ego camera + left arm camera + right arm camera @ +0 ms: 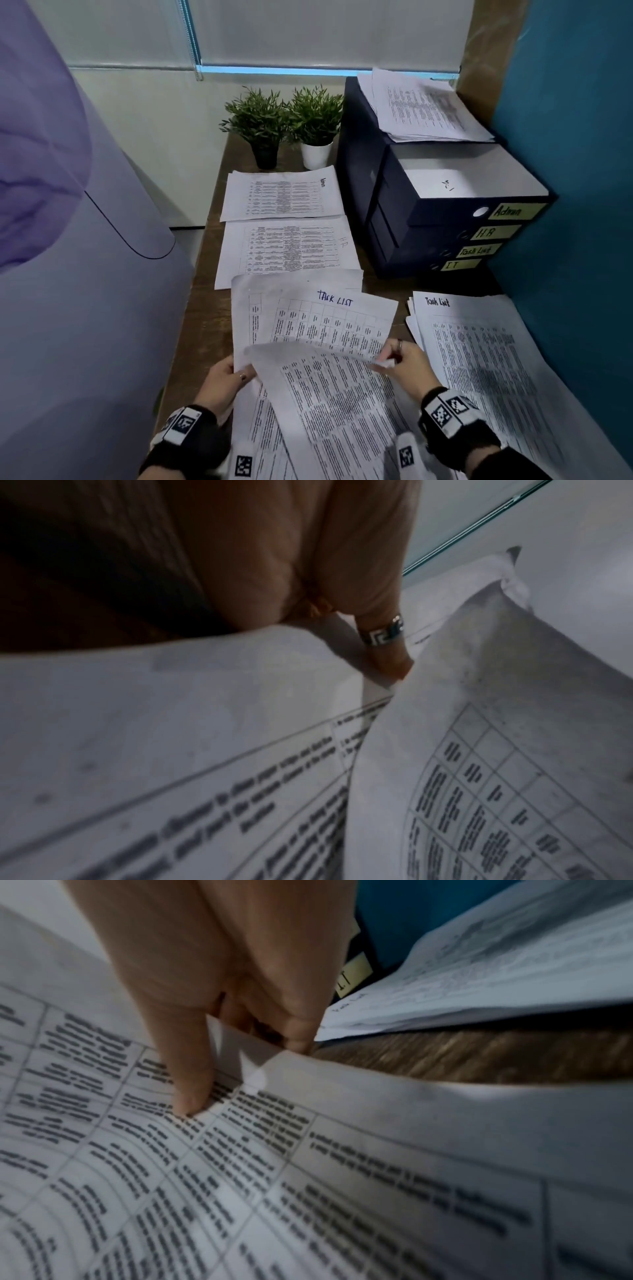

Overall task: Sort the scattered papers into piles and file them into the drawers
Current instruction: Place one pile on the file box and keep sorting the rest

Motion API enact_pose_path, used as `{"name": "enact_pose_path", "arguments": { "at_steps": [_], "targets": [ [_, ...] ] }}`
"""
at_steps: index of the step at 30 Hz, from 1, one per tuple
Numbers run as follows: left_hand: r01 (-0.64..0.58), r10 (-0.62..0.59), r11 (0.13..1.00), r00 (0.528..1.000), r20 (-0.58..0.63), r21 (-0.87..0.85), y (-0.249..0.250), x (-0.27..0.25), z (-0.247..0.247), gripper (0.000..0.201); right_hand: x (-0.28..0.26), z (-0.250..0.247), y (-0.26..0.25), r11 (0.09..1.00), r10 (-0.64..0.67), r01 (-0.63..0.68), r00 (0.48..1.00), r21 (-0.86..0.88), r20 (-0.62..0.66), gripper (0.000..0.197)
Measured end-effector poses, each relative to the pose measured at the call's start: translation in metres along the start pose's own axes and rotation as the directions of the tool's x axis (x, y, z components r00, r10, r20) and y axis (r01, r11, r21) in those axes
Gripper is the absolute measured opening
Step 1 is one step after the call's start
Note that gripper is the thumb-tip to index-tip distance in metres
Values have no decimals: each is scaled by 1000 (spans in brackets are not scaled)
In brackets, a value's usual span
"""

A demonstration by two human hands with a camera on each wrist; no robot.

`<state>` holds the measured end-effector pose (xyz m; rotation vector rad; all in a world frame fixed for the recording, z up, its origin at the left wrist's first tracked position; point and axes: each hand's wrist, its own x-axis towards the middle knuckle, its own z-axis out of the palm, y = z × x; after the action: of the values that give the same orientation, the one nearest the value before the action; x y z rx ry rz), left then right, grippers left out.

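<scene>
Both hands, left and right, are pinching one lifted sheet while four drawers and two plants are standing beyond.

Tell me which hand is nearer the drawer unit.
Right. The right hand pinches a sheet's corner below the drawer unit; the left hand grips the sheet's far edge, farther away.
</scene>
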<state>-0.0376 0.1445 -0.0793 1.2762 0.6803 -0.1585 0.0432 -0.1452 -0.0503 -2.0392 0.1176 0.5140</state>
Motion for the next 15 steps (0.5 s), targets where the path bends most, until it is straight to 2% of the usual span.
{"name": "enact_pose_path", "arguments": {
  "at_steps": [3,7,10,13,15],
  "targets": [
    [-21,20,998,1000,-11,-60,-2,2,-1,17,-4,-7,4,998,-44,43,998,-47,-34,41],
    [-16,13,994,1000,-24,-111,-5,7,-2,20,-10,-19,9,992,-36,34,999,-122,-13,32],
    [-20,20,1000,998,-58,4,-4,7,-2,18,-14,-22,10,988,-2,0,1000,-157,-13,31],
    [-105,147,960,978,-150,258,4,4,-4,17,-17,-24,6,992,0,-13,995,-124,-98,15],
    [-168,238,908,961,-141,383,22,-4,-3,26,-18,-30,3,994,-43,27,988,-106,-149,11]
  ]
}}
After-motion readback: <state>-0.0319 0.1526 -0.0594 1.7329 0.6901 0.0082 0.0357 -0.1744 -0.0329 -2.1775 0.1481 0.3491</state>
